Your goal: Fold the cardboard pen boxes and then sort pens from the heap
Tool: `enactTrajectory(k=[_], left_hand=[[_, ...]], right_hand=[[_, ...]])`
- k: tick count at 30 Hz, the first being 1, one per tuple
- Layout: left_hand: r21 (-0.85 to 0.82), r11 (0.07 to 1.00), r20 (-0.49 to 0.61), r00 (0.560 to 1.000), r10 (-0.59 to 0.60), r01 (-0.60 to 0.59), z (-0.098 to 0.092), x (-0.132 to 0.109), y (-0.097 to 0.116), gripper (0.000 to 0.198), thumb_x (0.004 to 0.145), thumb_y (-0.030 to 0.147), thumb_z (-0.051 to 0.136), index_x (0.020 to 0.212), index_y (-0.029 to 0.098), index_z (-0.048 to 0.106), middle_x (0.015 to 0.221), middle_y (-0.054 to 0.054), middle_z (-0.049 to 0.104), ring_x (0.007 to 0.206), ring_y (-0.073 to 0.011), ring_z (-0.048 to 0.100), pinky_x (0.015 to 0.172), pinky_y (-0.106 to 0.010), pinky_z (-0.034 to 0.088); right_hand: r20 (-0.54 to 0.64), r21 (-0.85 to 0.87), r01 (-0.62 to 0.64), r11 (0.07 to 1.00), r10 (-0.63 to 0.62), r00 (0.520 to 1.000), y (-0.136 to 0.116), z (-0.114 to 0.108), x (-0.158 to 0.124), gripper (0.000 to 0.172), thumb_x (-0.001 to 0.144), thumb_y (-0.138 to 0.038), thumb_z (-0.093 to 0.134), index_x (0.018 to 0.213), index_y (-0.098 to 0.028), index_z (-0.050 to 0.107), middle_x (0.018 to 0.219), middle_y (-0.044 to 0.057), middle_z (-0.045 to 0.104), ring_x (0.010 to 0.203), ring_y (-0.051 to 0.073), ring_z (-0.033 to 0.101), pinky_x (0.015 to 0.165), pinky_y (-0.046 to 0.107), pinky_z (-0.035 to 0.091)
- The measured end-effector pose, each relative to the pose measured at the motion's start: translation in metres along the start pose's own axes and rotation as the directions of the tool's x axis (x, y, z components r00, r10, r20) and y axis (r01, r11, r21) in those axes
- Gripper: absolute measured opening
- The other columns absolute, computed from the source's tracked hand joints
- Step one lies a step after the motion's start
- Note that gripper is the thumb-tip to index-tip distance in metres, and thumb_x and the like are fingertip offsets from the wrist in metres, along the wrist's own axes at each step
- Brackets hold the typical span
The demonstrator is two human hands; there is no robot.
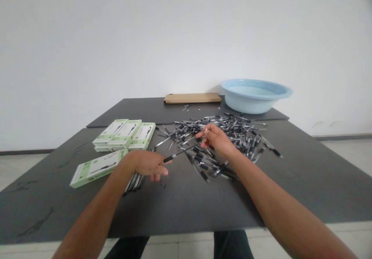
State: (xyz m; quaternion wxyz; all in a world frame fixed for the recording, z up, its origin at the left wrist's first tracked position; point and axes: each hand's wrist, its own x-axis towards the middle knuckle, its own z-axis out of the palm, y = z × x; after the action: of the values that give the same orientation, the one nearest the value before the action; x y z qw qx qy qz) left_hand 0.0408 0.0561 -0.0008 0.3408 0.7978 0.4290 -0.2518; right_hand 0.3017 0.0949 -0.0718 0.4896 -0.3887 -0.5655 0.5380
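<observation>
My right hand (215,139) is closed over the front of the pen pile, its fingertips pinching one end of a black-and-clear pen (184,151). This pen slants down to the left, and its dark end lies beside my left hand (147,163). The fingers of my left hand are apart, with no grip on the pen visible. Under that hand and wrist, a row of several pens (135,182) lies side by side on the table, partly hidden. The loose pile of pens (232,135) spreads behind and under my right hand.
Green-and-white pen boxes (123,132) are stacked at the left, with another box (95,168) lying nearer, partly behind my left forearm. A light blue basin (252,100) and a flat brown cardboard piece (192,98) sit at the back. Small bits lie on the dark table (186,208).
</observation>
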Motion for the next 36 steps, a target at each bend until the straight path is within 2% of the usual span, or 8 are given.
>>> enactTrajectory(k=[2,4,7,9,16,23,32,36], left_hand=[[-0.018,1.000,-0.023,1.000,0.011,-0.012,-0.002,0.000,-0.006,0.041,0.094,0.036,0.037,0.086,0.009,0.068,0.094,-0.018,0.074,0.081,-0.0226,0.070,0.071,-0.027,0.050],[-0.032,0.999,-0.031,0.999,0.014,-0.015,-0.004,-0.001,-0.011,0.043,0.094,0.037,0.036,0.083,0.010,0.068,0.092,-0.018,0.074,0.081,-0.0233,0.070,0.072,-0.028,0.051],[-0.034,0.999,-0.014,1.000,-0.011,0.010,-0.006,-0.001,-0.013,0.042,0.095,0.035,0.036,0.082,0.009,0.067,0.091,-0.019,0.073,0.083,-0.0245,0.070,0.074,-0.029,0.051],[-0.029,0.999,-0.005,1.000,-0.018,0.018,-0.006,-0.001,-0.011,0.042,0.095,0.033,0.036,0.084,0.008,0.067,0.094,-0.020,0.073,0.085,-0.0249,0.070,0.075,-0.030,0.051],[-0.059,0.998,0.025,1.000,0.013,-0.011,-0.006,0.000,-0.010,0.038,0.095,0.032,0.036,0.096,0.009,0.065,0.098,-0.018,0.073,0.085,-0.0226,0.070,0.074,-0.029,0.052],[-0.038,0.999,0.032,0.999,0.009,-0.007,-0.006,0.000,-0.009,0.043,0.095,0.035,0.034,0.090,0.008,0.067,0.096,-0.019,0.073,0.085,-0.0240,0.070,0.076,-0.030,0.051],[-0.036,0.999,0.022,1.000,-0.015,0.016,-0.004,0.001,-0.009,0.044,0.094,0.034,0.034,0.092,0.008,0.069,0.098,-0.017,0.073,0.084,-0.0223,0.070,0.074,-0.028,0.051],[-0.052,0.998,0.039,0.999,-0.020,0.022,-0.006,0.001,-0.006,0.041,0.095,0.033,0.035,0.103,0.009,0.067,0.099,-0.016,0.073,0.084,-0.0213,0.070,0.073,-0.026,0.051]], right_hand=[[0.055,0.184,0.008,0.983,-0.019,0.998,-0.009,0.005,-0.004,0.022,0.080,-0.035,0.057,0.089,-0.021,0.042,0.089,0.002,0.069,0.053,0.012,0.061,0.051,0.024,0.045],[0.058,0.264,0.055,0.963,-0.073,0.996,-0.016,0.010,-0.008,0.025,0.076,-0.034,0.065,0.085,-0.021,0.046,0.080,0.000,0.066,0.054,0.011,0.058,0.051,0.023,0.043],[-0.003,0.301,0.139,0.944,-0.144,0.990,-0.025,0.015,-0.012,0.025,0.070,-0.031,0.073,0.080,-0.020,0.052,0.061,-0.005,0.054,0.051,0.009,0.048,0.048,0.020,0.036],[-0.023,0.309,0.165,0.937,-0.166,0.986,-0.028,0.017,-0.014,0.025,0.069,-0.031,0.074,0.080,-0.020,0.055,0.058,-0.007,0.050,0.050,0.008,0.046,0.048,0.020,0.034],[0.074,0.375,0.184,0.909,-0.227,0.971,-0.028,0.020,-0.016,0.017,0.076,-0.029,0.070,0.084,-0.019,0.059,0.062,-0.002,0.059,0.055,0.010,0.053,0.055,0.023,0.039],[0.089,0.325,0.193,0.926,-0.233,0.968,-0.032,0.019,-0.022,0.019,0.076,-0.033,0.071,0.084,-0.020,0.060,0.058,-0.003,0.057,0.053,0.011,0.050,0.053,0.024,0.037],[0.108,0.188,0.259,0.947,-0.282,0.953,-0.023,0.017,-0.021,0.019,0.081,-0.036,0.067,0.088,-0.020,0.061,0.061,-0.002,0.058,0.055,0.012,0.051,0.055,0.025,0.038],[0.127,0.172,0.281,0.944,-0.304,0.944,-0.023,0.017,-0.021,0.017,0.082,-0.035,0.066,0.089,-0.020,0.061,0.062,-0.003,0.058,0.056,0.011,0.051,0.056,0.024,0.039]])
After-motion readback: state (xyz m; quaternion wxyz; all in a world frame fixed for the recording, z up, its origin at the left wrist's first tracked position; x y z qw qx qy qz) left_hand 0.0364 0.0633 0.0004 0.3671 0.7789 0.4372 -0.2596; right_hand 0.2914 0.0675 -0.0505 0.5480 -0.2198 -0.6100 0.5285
